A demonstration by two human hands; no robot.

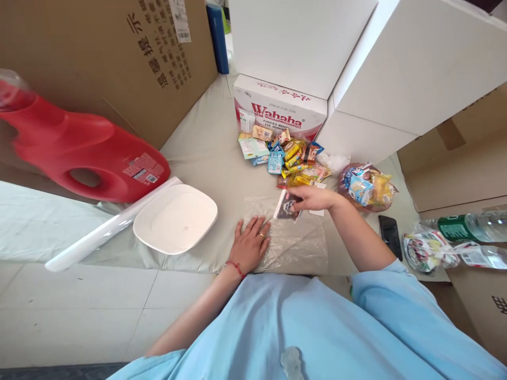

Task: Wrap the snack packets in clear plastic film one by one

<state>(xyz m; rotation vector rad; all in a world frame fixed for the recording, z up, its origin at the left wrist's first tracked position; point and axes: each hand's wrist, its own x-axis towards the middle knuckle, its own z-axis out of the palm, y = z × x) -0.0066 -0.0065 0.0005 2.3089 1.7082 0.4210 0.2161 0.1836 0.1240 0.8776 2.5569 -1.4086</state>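
Observation:
My right hand grips a small dark snack packet with a light edge, just in front of a pile of wrapped snacks. A white card partly shows beneath that hand. Flat on the covered surface lies my left hand, its fingers spread and holding nothing. Its fingertips are at the edge of a clear plastic bag that is spread out flat. The held packet is above the far part of this bag.
Left stand a white plastic tray, a clear film roll and a large red jug. A Wahaha carton backs the snacks. At right are a snack-filled bowl, a black phone and plastic bottles.

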